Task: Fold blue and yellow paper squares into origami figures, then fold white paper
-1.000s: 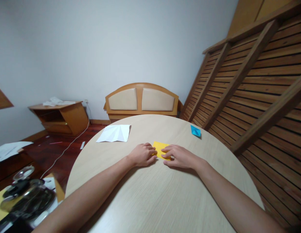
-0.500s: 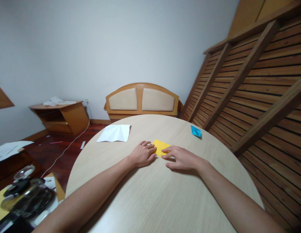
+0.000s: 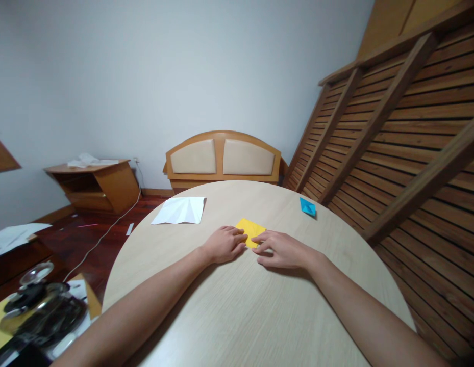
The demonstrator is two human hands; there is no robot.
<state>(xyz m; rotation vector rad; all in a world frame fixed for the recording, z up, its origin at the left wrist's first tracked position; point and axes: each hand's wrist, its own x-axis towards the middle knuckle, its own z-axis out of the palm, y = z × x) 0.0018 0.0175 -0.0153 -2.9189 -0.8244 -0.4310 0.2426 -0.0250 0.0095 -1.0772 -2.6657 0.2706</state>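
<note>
A small piece of yellow paper [image 3: 252, 229] lies on the round pale wood table [image 3: 237, 306] between my hands. My left hand [image 3: 226, 244] rests flat at the paper's left side, its fingertips on the edge. From the right, my right hand [image 3: 278, 248] reaches over it with fingers spread and slightly bent, the fingertips on or just above the right side. I cannot tell whether the paper is folded. Farther back on the right sits a folded blue paper piece [image 3: 307, 207]. A creased white sheet [image 3: 181, 210] lies at the back left.
Beyond the table stands a headboard [image 3: 223, 158] with two cream panels. A slatted wooden frame [image 3: 397, 153] leans along the right. On the left are a low cabinet [image 3: 114, 188], a white cable [image 3: 106, 232] on the floor and a glass pot [image 3: 49, 306] on a side surface.
My right hand has shifted slightly left over the yellow paper. My left hand stays almost in place, its fingers drawn a little closer together.
</note>
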